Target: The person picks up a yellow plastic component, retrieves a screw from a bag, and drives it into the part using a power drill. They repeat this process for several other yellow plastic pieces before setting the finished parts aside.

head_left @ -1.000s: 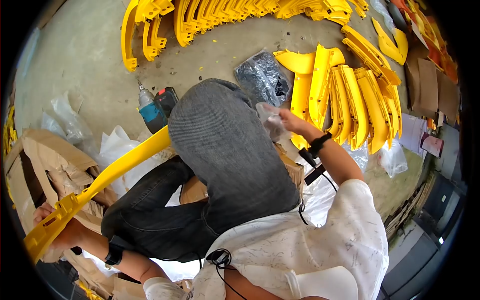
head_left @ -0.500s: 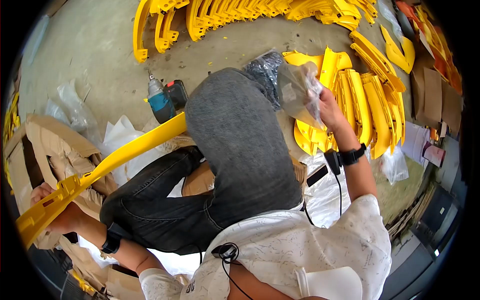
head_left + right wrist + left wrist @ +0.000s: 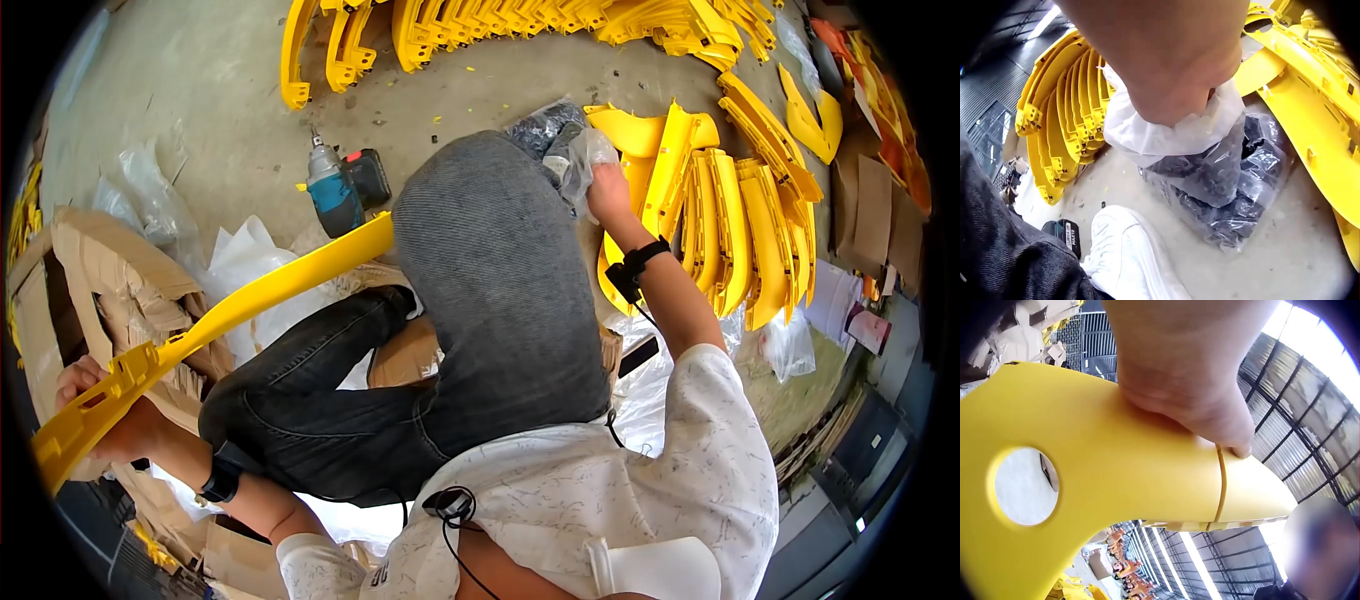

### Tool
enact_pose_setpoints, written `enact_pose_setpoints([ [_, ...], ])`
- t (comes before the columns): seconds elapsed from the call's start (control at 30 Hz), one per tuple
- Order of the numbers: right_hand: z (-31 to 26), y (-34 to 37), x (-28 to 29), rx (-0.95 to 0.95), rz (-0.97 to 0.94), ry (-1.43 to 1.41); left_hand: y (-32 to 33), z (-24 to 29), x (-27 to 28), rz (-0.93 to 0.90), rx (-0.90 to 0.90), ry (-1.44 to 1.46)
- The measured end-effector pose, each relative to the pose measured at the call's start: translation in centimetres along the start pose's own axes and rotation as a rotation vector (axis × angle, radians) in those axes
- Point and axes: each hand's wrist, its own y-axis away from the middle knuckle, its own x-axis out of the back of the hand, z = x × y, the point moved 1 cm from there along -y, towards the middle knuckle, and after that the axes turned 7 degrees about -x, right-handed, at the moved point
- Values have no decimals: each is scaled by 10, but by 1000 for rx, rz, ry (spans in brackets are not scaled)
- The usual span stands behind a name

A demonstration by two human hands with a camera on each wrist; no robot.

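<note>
My left hand (image 3: 132, 432) grips one end of a long curved yellow plastic panel (image 3: 255, 300), whose other end meets the raised knee. In the left wrist view the thumb presses over the panel's smooth face (image 3: 1129, 462), beside a round hole. My right hand (image 3: 609, 195) is beyond the knee, at a translucent plastic bag (image 3: 1204, 136). The right wrist view shows that hand reaching into the bag's mouth, fingers hidden inside. Dark small pieces show through this bag. It overlaps a larger clear bag of black parts (image 3: 1225, 226) on the floor.
A teal cordless driver (image 3: 335, 200) lies on the concrete past the knee. Yellow panels (image 3: 705, 225) are stacked at right, with a long row of yellow panels (image 3: 480, 25) at the back. Torn cardboard (image 3: 130, 270) and plastic wrap (image 3: 165, 200) lie at left.
My right hand lifted the translucent bag up and right, then moved back left with it over the bag of black parts. The left hand keeps its grip on the panel.
</note>
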Motion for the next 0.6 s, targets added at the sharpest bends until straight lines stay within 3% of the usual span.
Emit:
enact_pose_setpoints([
  [0.17, 5, -5, -1, -38, -32, -24, 2, -1, 6, 37, 91, 100],
  [0.43, 5, -5, -1, -110, -118, -18, 5, -1, -7, 156, 100, 8],
  [0.5, -2, -7, 7, -210, -169, 16, 7, -1, -6, 183, 92, -24],
  [0.6, 1, -4, 2, -153, -89, 23, 9, 1, -5, 132, 116, -56],
])
